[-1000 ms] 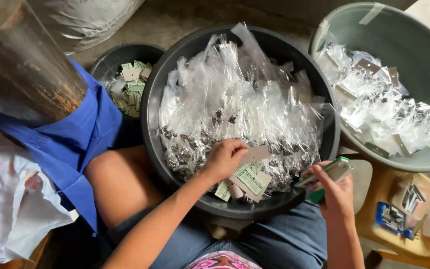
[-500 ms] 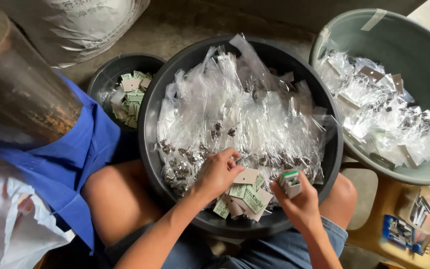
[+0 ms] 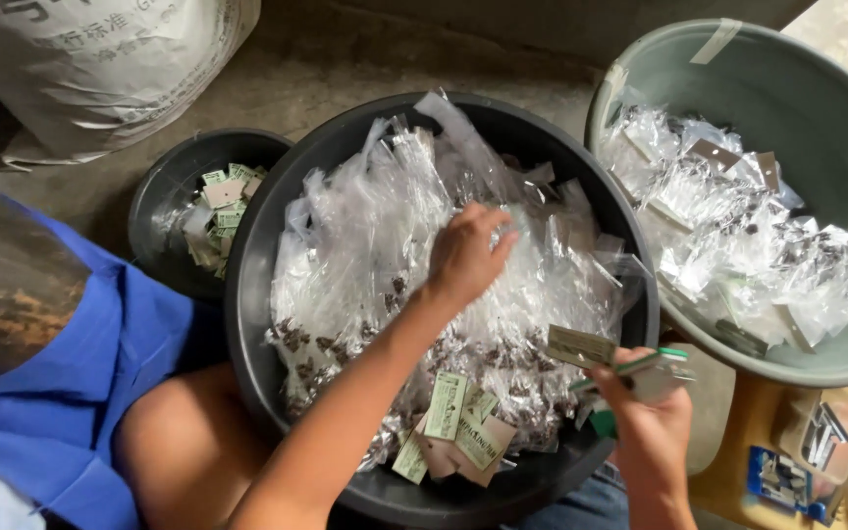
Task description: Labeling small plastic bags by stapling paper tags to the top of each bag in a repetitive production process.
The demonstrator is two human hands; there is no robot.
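Fingers of the left hand (image 3: 463, 257) curl down onto the heap of clear plastic packets (image 3: 395, 245) in the large black basin (image 3: 247, 314), having moved up from the paper cards (image 3: 453, 427) at its near rim. Right hand (image 3: 645, 412), now lower right, pinches a card (image 3: 581, 345) and a green-handled tool (image 3: 640, 365). Outward lie a small black tub (image 3: 154, 206) and a grey-green tub (image 3: 797, 108).

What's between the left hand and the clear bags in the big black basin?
Nothing visible. The left hand already rests on top of the clear bags heaped in the black basin, fingers curled into them. The right hand holds a small stapler-like tool at the rim.
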